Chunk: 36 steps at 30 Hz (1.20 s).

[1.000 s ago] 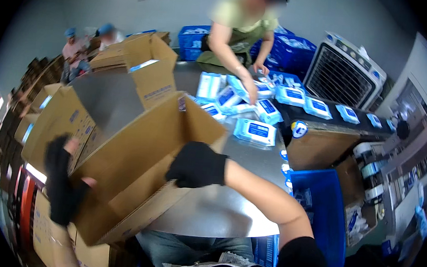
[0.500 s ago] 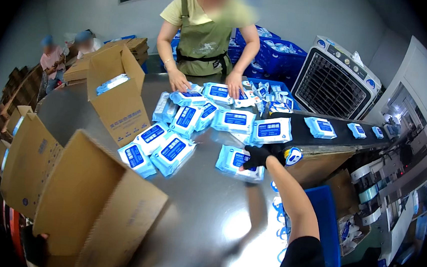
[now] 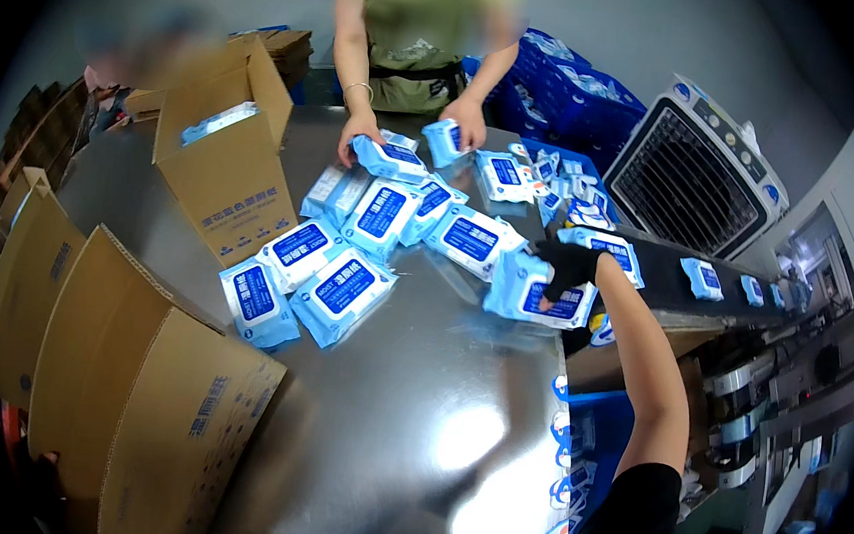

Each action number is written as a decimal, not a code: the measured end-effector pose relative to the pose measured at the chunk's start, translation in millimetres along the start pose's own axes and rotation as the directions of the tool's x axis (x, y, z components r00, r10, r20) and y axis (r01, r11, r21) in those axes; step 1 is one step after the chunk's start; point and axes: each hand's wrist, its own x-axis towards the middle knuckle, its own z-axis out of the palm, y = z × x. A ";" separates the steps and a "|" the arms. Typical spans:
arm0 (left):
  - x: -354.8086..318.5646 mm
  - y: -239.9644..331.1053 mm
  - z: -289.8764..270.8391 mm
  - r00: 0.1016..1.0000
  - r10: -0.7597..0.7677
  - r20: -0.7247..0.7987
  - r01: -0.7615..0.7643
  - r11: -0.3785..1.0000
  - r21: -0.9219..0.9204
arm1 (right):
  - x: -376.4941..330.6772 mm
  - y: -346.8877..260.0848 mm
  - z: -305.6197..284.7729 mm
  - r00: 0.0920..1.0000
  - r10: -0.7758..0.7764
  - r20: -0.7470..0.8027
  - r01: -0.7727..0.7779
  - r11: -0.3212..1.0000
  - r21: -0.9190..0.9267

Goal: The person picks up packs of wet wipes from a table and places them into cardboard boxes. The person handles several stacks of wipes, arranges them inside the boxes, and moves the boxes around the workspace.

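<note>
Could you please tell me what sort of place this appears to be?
Most likely a factory packing station: blue wipe packs heaped on a steel table, a conveyor belt bringing more, and open cardboard cartons beside them.

A steel table (image 3: 406,406) fills the middle. At nine o'clock stands an open cardboard box (image 3: 126,394); at eleven, another carton (image 3: 229,166). At two o'clock sits a white air cooler (image 3: 700,178) — a black conveyor belt (image 3: 667,276) runs below it. At twelve, a co-worker's hands (image 3: 358,129) rest on packs.
</note>
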 end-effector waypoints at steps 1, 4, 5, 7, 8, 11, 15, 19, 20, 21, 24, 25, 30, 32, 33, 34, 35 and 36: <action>0.8 1.7 2.5 0.999 -0.016 -0.048 0.012 0.996 -0.093 | 4.7 3.6 7.7 0.996 0.079 0.036 -0.078 0.996 -0.052; 4.1 38.5 -52.5 0.956 -0.185 -0.226 0.046 0.860 -0.509 | 16.1 12.2 43.3 0.997 0.070 0.032 -0.069 0.997 -0.034; 5.1 48.6 -64.2 0.936 -0.225 -0.271 0.014 0.793 -0.609 | 13.2 12.4 50.0 0.995 0.091 0.044 -0.093 0.994 0.057; -4.8 65.0 -78.6 0.899 -0.304 -0.315 -0.041 0.659 -0.751 | -4.9 -29.2 80.1 0.935 0.055 -0.349 -0.154 0.952 -0.263; -4.0 72.7 -83.0 0.883 -0.327 -0.335 -0.084 0.594 -0.800 | -16.2 -39.7 101.1 0.885 -0.053 -0.462 -0.101 0.948 -0.302; 3.2 90.4 -93.7 0.853 -0.366 -0.371 -0.189 0.445 -0.875 | -49.2 -81.8 129.9 0.838 -0.130 -0.530 0.011 0.975 -0.223; 9.7 99.6 -107.1 0.823 -0.396 -0.408 -0.294 0.320 -0.901 | -75.0 -52.7 126.7 0.951 -0.059 -0.305 -0.017 0.971 -0.238; 2.9 98.1 -113.1 0.797 -0.421 -0.432 -0.358 0.248 -0.900 | -93.3 -66.7 140.8 0.906 0.037 -0.421 -0.094 0.989 -0.117; -3.3 100.7 -113.4 0.792 -0.434 -0.429 -0.358 0.239 -0.903 | -97.2 -79.2 142.0 0.852 -0.086 -0.516 -0.027 0.978 -0.207; -7.8 99.0 -116.1 0.795 -0.427 -0.431 -0.295 0.348 -0.890 | -101.3 -92.4 141.3 0.777 -0.215 -0.592 0.035 0.953 -0.301; -13.2 84.1 -99.9 0.744 -0.399 -0.536 -0.246 0.582 -0.775 | -144.4 -215.0 72.8 0.515 -0.223 -0.828 0.467 0.883 0.053; -47.5 87.0 -127.1 0.709 -0.414 -0.571 -0.196 0.662 -0.724 | -154.2 -260.6 46.9 0.615 -0.104 -0.782 0.669 0.594 0.447; -48.0 106.2 -172.2 0.783 -0.409 -0.468 -0.130 0.629 -0.767 | -168.6 -424.1 -52.5 0.623 -0.472 -0.624 0.765 0.202 0.612; -43.1 104.1 -166.6 0.783 -0.390 -0.485 -0.149 0.639 -0.755 | -116.6 -472.8 -62.0 0.768 -0.602 -0.217 0.492 0.338 0.803; -42.6 102.9 -161.7 0.777 -0.389 -0.495 -0.146 0.653 -0.743 | -93.8 -505.6 -58.1 0.810 -0.568 0.148 0.150 0.444 0.883; -38.0 102.8 -159.3 0.765 -0.379 -0.521 -0.165 0.667 -0.726 | -74.1 -526.0 -47.0 0.822 -0.494 0.284 0.019 0.521 0.853; -37.3 100.7 -160.0 0.755 -0.368 -0.542 -0.175 0.684 -0.708 | -47.0 -539.7 -34.2 0.808 -0.415 0.417 -0.114 0.585 0.803; -36.5 98.8 -171.0 0.812 -0.315 -0.492 -0.158 0.693 -0.704 | -15.4 -538.0 -19.8 0.848 -0.351 0.398 -0.069 0.670 0.739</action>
